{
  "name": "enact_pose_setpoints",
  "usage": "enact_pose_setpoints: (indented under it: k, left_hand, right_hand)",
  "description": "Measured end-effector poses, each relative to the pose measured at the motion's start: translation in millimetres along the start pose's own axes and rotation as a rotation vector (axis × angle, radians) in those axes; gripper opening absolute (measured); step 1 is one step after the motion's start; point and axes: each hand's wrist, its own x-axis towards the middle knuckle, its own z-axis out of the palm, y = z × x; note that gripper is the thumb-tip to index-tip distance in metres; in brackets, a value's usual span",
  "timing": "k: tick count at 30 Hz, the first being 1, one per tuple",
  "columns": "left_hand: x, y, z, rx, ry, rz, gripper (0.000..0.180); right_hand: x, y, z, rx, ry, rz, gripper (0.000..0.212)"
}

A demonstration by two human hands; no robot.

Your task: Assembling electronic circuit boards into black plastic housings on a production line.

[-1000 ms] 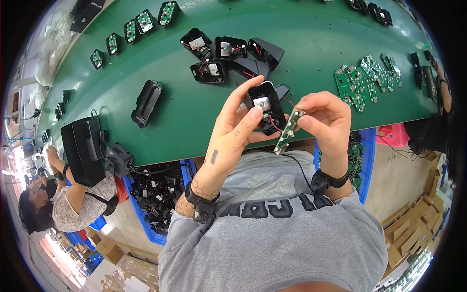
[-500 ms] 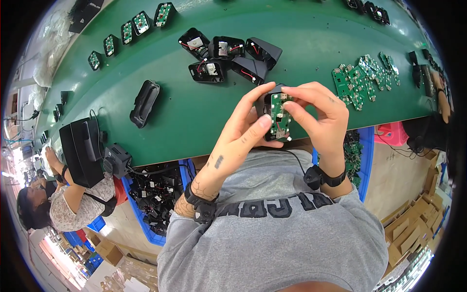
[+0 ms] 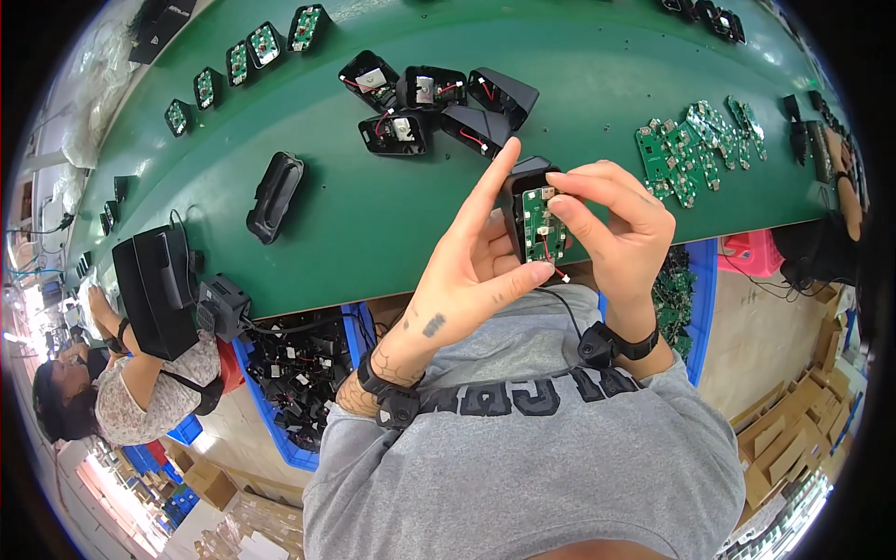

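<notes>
Close in front of me, my left hand (image 3: 467, 266) holds a black plastic housing (image 3: 532, 170) from its left side. Its index finger points up past the housing, and the thumb lies by the lower end. A green circuit board (image 3: 539, 219) sits upright at the housing's open face; whether it is fully seated I cannot tell. The thumb and fingers of my right hand (image 3: 621, 219) pinch the board's upper right edge. A thin red wire (image 3: 552, 258) crosses the board's lower part and ends in a white plug beyond the bottom edge.
Several open black housings (image 3: 394, 135) with red wires lie ahead on the green table (image 3: 355, 243). More housings with boards (image 3: 264, 45) stand far left; loose boards (image 3: 686, 154) are heaped right. A black shell (image 3: 277, 198) lies left. Blue bins (image 3: 291, 450) flank me. Another person (image 3: 154, 397) sits left.
My left thumb has slid from the board's left edge to its lower end, and the index finger has straightened upward. More red wire shows. The board and right hand have shifted slightly right.
</notes>
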Motion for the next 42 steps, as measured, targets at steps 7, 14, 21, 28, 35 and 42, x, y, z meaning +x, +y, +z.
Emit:
enact_pose_setpoints:
  k: [7, 14, 21, 28, 35, 42]
  left_hand:
    - [0.0, -5.6, -2.3, 0.046, -0.042, 0.04, 0.089]
    - [0.7, -15.2, 0.1, 0.082, -0.014, 0.097, 0.082]
    - [1.2, -13.4, -1.9, 0.113, -0.042, 0.112, 0.078]
    - [0.3, -8.6, -5.9, 0.45, -0.034, 0.13, 0.074]
    - [-0.1, -6.3, -0.8, 0.356, 0.02, 0.071, 0.068]
    - [0.7, -10.2, -3.7, 0.49, 0.037, 0.174, 0.067]
  right_hand:
    - [1.8, 3.2, 1.6, -0.384, 0.029, -0.343, 0.019]
    - [-3.7, 17.2, 5.9, -0.101, -0.019, -0.158, 0.022]
    - [-0.2, 0.0, 0.7, 0.424, -0.182, 0.376, 0.028]
    - [-11.9, 10.8, 8.1, 0.48, -0.136, 0.335, 0.031]
    - [-4.1, 7.7, 3.7, 0.372, -0.09, 0.243, 0.029]
    - [-6.1, 9.1, 1.7, 0.403, -0.15, 0.295, 0.028]
